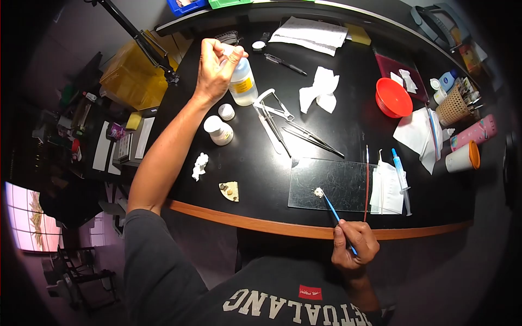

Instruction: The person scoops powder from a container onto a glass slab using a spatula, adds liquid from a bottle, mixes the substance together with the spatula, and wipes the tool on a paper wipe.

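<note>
My left hand [216, 70] is closed at the top of a clear bottle [242, 82] with a yellow label, at the upper left of the table; its fingers pinch the bottle's top. My right hand [354, 245], at the front edge, holds a thin blue stick [333, 211]. The stick's far tip touches a small pale clump [318, 192] on a scratched glass plate [304, 175]. Left of the clump lies a pale wedge-shaped piece [229, 190] with darker spots. A white bottle [218, 130] stands below my left hand, beside a small white jar [226, 112].
Metal tweezers and calipers [272, 117] lie mid-table. Crumpled tissue [319, 89], a red bowl [393, 98], a blue syringe [401, 176], white paper [387, 190] and an orange-lidded cup [462, 158] are to the right. Papers [309, 35] and a pen [285, 64] lie at the back.
</note>
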The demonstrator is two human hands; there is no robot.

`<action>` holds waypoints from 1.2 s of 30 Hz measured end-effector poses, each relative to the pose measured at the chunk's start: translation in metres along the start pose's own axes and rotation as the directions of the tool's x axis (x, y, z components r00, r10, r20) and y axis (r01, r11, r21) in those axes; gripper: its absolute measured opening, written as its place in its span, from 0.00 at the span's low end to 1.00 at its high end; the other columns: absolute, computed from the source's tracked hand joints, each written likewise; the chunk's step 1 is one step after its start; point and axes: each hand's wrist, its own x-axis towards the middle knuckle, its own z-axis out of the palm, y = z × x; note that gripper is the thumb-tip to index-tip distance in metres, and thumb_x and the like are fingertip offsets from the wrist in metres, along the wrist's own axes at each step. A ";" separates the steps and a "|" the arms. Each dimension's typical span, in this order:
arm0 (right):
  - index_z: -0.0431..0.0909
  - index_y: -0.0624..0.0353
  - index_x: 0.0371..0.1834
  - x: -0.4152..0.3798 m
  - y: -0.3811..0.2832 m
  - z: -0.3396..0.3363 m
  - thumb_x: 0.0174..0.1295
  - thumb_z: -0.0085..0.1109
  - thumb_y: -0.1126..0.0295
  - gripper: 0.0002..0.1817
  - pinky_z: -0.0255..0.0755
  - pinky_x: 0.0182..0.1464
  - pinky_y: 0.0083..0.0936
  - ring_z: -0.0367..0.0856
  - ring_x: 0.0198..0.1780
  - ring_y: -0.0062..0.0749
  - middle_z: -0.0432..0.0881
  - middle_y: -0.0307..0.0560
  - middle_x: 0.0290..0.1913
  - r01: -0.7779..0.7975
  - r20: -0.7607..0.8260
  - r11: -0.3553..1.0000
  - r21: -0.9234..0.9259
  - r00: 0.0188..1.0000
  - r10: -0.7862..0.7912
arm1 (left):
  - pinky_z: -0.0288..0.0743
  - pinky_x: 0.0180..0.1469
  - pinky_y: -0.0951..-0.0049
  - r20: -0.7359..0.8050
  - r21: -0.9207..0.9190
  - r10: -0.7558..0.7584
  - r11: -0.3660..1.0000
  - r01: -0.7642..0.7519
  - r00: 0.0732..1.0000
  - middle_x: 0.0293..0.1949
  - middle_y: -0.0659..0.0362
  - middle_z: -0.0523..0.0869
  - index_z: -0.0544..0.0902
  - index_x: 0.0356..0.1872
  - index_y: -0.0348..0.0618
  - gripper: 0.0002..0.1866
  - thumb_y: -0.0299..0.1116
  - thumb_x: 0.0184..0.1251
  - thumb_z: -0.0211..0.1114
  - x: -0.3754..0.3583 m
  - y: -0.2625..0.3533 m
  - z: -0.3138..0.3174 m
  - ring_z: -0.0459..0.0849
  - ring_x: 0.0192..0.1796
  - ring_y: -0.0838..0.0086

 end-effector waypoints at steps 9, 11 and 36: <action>0.91 0.66 0.51 -0.001 0.003 0.002 0.65 0.76 0.84 0.12 0.83 0.36 0.29 0.91 0.34 0.37 0.90 0.51 0.36 0.019 -0.024 1.000 -0.011 1.000 -0.020 | 0.80 0.68 0.62 -0.021 0.149 0.024 0.989 -0.021 0.999 0.50 0.48 0.91 0.72 0.56 0.41 0.12 0.35 0.82 0.60 -0.002 -0.004 0.001 0.89 0.56 0.67; 0.91 0.66 0.50 -0.002 0.003 0.002 0.65 0.76 0.84 0.12 0.83 0.36 0.29 0.91 0.34 0.37 0.90 0.51 0.36 0.022 -0.025 1.000 -0.011 0.999 -0.022 | 0.81 0.66 0.62 -0.013 0.082 0.038 0.996 -0.037 0.999 0.49 0.49 0.92 0.72 0.54 0.41 0.11 0.34 0.83 0.63 -0.002 -0.003 0.001 0.89 0.54 0.68; 0.90 0.68 0.48 0.001 0.001 0.003 0.68 0.72 0.85 0.08 0.82 0.39 0.28 0.90 0.37 0.38 0.91 0.55 0.38 -0.003 -0.019 1.000 0.012 1.000 0.003 | 0.86 0.55 0.73 -0.198 -0.031 0.027 0.999 -0.034 0.980 0.46 0.55 0.94 0.84 0.44 0.42 0.12 0.25 0.72 0.84 0.006 0.020 0.007 0.90 0.48 0.78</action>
